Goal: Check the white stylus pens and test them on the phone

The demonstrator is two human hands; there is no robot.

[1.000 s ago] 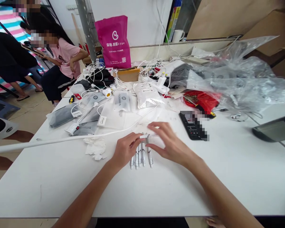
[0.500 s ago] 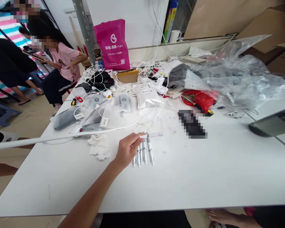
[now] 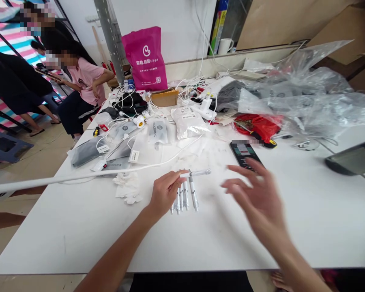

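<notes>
The person's left hand [image 3: 166, 192] is closed in a pinch on a slim white tube [image 3: 200, 172], held crosswise just above a row of similar tubes [image 3: 184, 196] on a white table [image 3: 63, 231]. The right hand [image 3: 258, 198] hovers open, fingers spread, near a phone [image 3: 245, 155].

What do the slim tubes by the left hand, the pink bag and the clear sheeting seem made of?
The slim tubes look like glossy plastic, going by their shiny highlights, though they are too small to be sure. The pink bag looks like matte non-woven fabric: soft creases, no shine. The clear sheeting looks like thin plastic film, see-through and crumpled, glinting at its folds.
</notes>
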